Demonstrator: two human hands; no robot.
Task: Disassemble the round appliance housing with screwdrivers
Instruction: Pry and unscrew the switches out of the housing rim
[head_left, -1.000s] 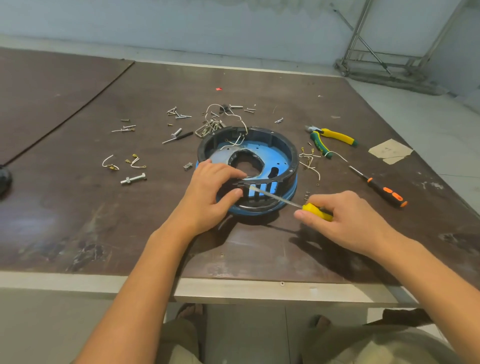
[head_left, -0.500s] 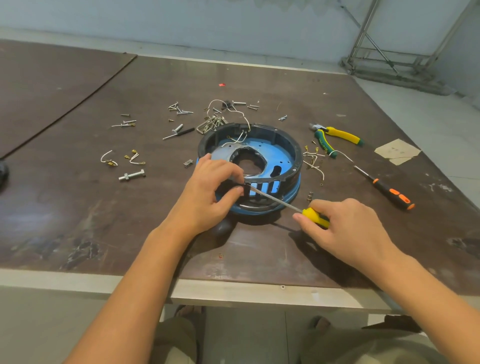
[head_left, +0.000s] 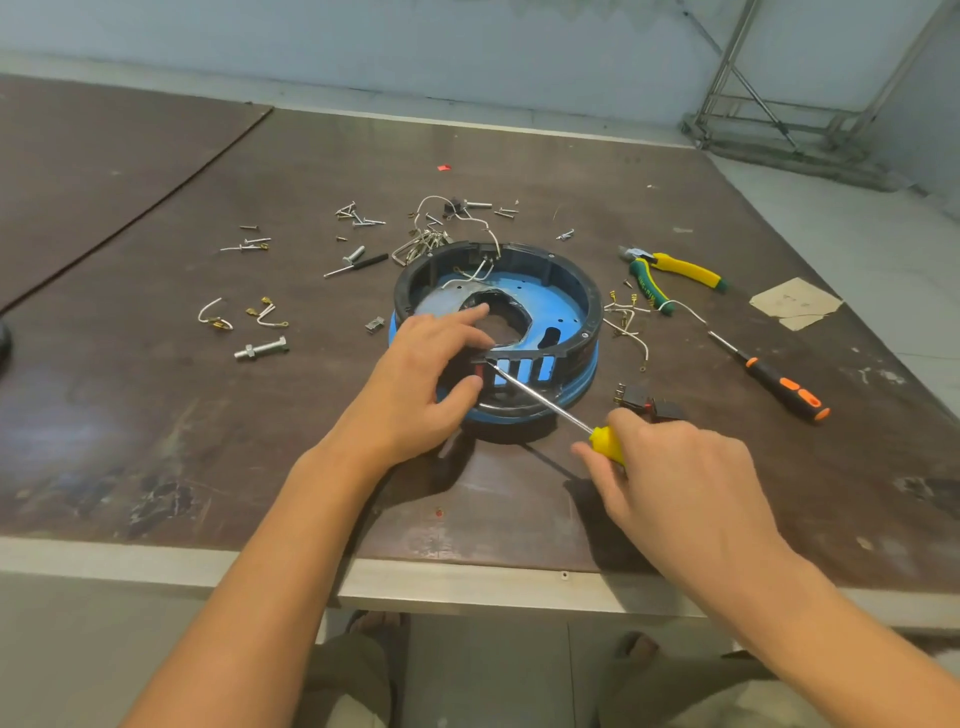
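The round housing (head_left: 561, 291), a black ring over a blue base plate, lies on the table in the middle. My left hand (head_left: 421, 384) rests on its near left rim, forefinger stretched over the plate, thumb against the outer wall. My right hand (head_left: 675, 478) grips the yellow-handled screwdriver (head_left: 545, 405). Its shaft runs up and left, and the tip sits at the slotted near wall of the housing, beside my left thumb.
An orange-and-black screwdriver (head_left: 779, 384) and yellow-green pliers (head_left: 670, 275) lie to the right. Loose screws (head_left: 358, 215), wire pieces (head_left: 215, 317) and a bolt (head_left: 260, 348) are scattered left and behind. A small black part (head_left: 644, 405) sits near my right hand. The table edge (head_left: 467, 582) is close.
My left forefinger has straightened out over the blue plate. The screwdriver stays at the housing's near wall, and a small black part shows beside my right hand.
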